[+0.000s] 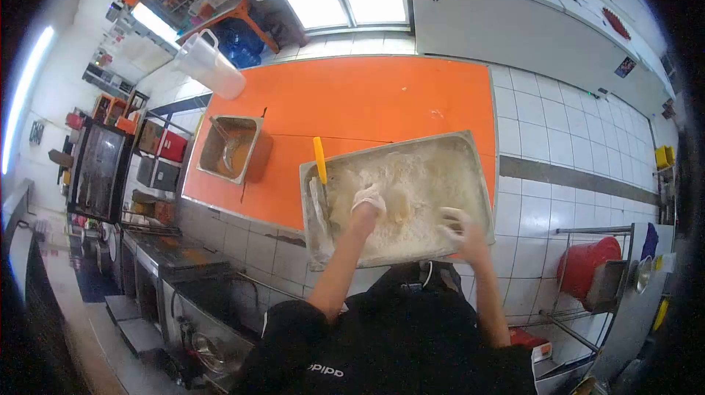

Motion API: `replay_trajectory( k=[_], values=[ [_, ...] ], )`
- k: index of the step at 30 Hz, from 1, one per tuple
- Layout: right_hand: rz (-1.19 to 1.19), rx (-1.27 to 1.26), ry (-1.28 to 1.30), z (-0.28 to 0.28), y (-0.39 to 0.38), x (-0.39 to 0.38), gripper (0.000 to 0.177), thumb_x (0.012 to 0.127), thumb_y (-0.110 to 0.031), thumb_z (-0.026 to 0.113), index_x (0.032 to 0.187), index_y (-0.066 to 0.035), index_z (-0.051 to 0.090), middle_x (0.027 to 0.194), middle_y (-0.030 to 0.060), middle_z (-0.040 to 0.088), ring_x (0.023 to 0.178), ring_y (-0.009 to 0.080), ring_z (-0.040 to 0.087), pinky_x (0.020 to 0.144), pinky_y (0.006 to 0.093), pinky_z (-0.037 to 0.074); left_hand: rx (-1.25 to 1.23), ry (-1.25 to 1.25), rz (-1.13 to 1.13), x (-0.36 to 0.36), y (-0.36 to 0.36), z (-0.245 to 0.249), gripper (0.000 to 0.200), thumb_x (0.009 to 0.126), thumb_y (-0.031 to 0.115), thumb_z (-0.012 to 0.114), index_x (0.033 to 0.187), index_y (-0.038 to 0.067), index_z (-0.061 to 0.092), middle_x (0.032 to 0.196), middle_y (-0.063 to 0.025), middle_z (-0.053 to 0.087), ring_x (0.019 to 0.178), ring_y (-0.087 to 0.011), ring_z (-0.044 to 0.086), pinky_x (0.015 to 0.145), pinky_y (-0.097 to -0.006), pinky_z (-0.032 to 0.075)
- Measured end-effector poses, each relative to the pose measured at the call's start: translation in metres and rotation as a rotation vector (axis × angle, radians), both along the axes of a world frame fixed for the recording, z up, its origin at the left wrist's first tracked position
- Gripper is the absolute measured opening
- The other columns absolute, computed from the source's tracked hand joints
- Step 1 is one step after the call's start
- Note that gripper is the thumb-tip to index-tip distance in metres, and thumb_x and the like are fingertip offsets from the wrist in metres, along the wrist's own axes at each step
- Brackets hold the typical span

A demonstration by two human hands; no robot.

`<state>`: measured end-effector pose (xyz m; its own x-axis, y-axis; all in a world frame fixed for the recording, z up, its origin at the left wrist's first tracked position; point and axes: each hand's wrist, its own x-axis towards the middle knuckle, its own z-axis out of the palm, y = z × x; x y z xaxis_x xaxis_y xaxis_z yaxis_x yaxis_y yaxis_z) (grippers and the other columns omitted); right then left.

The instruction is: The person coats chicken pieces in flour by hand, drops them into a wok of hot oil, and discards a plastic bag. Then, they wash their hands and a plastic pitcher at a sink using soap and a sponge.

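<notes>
A large metal tray of white flour lies in front of me. My left hand, coated in flour, is down in it with the fingers curled; what they hold, if anything, I cannot tell. Just right of that hand, a pale yellowish floured piece rests in the flour. Over the tray's near right part, my right hand is held with its white-coated fingers apart and nothing between them. A tool with a yellow handle leans on the tray's left rim.
The tray rests on an orange table. To its left stands a metal container of brownish liquid with a ladle in it. A clear plastic pitcher is at the far left corner. A white chest freezer stands beyond.
</notes>
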<state>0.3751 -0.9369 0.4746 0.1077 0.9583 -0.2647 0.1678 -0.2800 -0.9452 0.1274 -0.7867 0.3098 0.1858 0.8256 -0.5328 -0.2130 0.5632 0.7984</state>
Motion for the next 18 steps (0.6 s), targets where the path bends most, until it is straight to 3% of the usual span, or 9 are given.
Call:
replay_trajectory(
  k=[2, 3, 5, 7, 9, 11, 13, 17, 18],
  values=[
    [0.112, 0.066, -0.014, -0.019, 0.027, -0.049, 0.049, 0.08, -0.017, 0.073, 0.123, -0.001, 0.057, 0.113, 0.0149, 0.063, 0.088, 0.0229, 0.067, 0.075, 0.0335, 0.054, -0.154, -0.291, 0.117, 0.001, -0.01, -0.025, 0.011, 0.092, 0.023, 0.056, 0.094, 0.013, 0.061, 0.072, -0.0001, 0.056, 0.069, -0.0168, 0.061, 0.062, -0.0295, 0.05],
    [0.127, 0.132, -0.072, -0.031, 0.041, -0.072, 0.044, 0.079, -0.019, 0.073, 0.116, 0.0, 0.06, 0.109, 0.0177, 0.064, 0.083, 0.0257, 0.067, 0.072, 0.0351, 0.054, -0.153, -0.295, 0.116, 0.005, -0.015, -0.002, 0.011, 0.092, 0.023, 0.056, 0.094, 0.013, 0.061, 0.072, -0.0001, 0.056, 0.069, -0.0168, 0.061, 0.062, -0.0295, 0.05],
    [0.155, 0.198, -0.133, -0.074, 0.065, -0.095, 0.039, 0.079, -0.02, 0.072, 0.11, 0.001, 0.062, 0.105, 0.0205, 0.065, 0.078, 0.0286, 0.068, 0.069, 0.0366, 0.053, -0.131, -0.409, -0.069, 0.016, -0.03, 0.073, 0.012, 0.092, 0.021, 0.056, 0.097, 0.01, 0.06, 0.085, -0.0028, 0.062, 0.077, -0.0157, 0.063, 0.065, -0.0319, 0.052],
    [0.132, 0.294, -0.515, -0.119, 0.085, -0.105, 0.029, 0.081, -0.021, 0.064, 0.102, -0.002, 0.067, 0.078, 0.0212, 0.065, 0.07, 0.0246, 0.068, 0.061, 0.0393, 0.048, -0.104, -0.545, -0.112, 0.004, -0.022, 0.032, 0.017, 0.092, 0.017, 0.055, 0.105, 0.007, 0.059, 0.098, -0.0063, 0.062, 0.084, -0.0196, 0.063, 0.074, -0.0331, 0.052],
    [0.056, 0.318, -0.415, -0.117, 0.101, -0.099, 0.019, 0.08, -0.017, 0.06, 0.087, -0.002, 0.069, 0.07, 0.0233, 0.06, 0.064, 0.0251, 0.066, 0.058, 0.0418, 0.045, -0.069, -0.678, -0.138, -0.004, -0.027, 0.024, 0.024, 0.092, 0.012, 0.054, 0.113, 0.004, 0.058, 0.111, -0.0098, 0.062, 0.091, -0.0235, 0.062, 0.083, -0.0343, 0.052],
    [0.124, 0.263, -0.633, -0.159, 0.117, -0.083, 0.018, 0.08, -0.017, 0.059, 0.083, -0.002, 0.069, 0.067, 0.0193, 0.063, 0.061, 0.0222, 0.065, 0.057, 0.0388, 0.047, -0.201, -0.636, -0.018, -0.006, -0.038, 0.056, 0.03, 0.096, 0.019, 0.049, 0.122, 0.003, 0.053, 0.122, -0.0145, 0.058, 0.107, -0.0286, 0.06, 0.087, -0.0443, 0.052],
    [0.047, -0.002, -0.317, -0.131, 0.125, -0.067, 0.018, 0.078, -0.018, 0.063, 0.086, -0.004, 0.071, 0.065, 0.0143, 0.065, 0.059, 0.0192, 0.065, 0.056, 0.0356, 0.049, -0.274, -0.7, -0.057, -0.03, -0.045, 0.067, 0.034, 0.096, 0.019, 0.05, 0.126, 0.003, 0.05, 0.122, -0.0139, 0.058, 0.108, -0.0292, 0.059, 0.09, -0.0448, 0.05],
    [-0.014, -0.134, -0.352, -0.162, 0.133, -0.019, 0.02, 0.077, -0.018, 0.067, 0.089, -0.004, 0.071, 0.065, 0.0096, 0.066, 0.058, 0.0181, 0.065, 0.056, 0.0333, 0.051, -0.331, -0.604, -0.125, -0.083, -0.06, 0.153, 0.039, 0.096, 0.016, 0.054, 0.131, 0.001, 0.048, 0.12, -0.0121, 0.06, 0.104, -0.0261, 0.061, 0.088, -0.0425, 0.052],
    [0.016, -0.132, -0.34, -0.154, 0.132, -0.008, 0.026, 0.076, -0.015, 0.067, 0.098, -0.002, 0.068, 0.078, 0.0135, 0.068, 0.069, 0.0211, 0.067, 0.061, 0.0353, 0.052, -0.33, -0.605, -0.122, -0.098, -0.059, 0.153, 0.039, 0.096, 0.016, 0.054, 0.131, 0.001, 0.048, 0.12, -0.0121, 0.06, 0.104, -0.0261, 0.061, 0.088, -0.0425, 0.052]
  ],
)
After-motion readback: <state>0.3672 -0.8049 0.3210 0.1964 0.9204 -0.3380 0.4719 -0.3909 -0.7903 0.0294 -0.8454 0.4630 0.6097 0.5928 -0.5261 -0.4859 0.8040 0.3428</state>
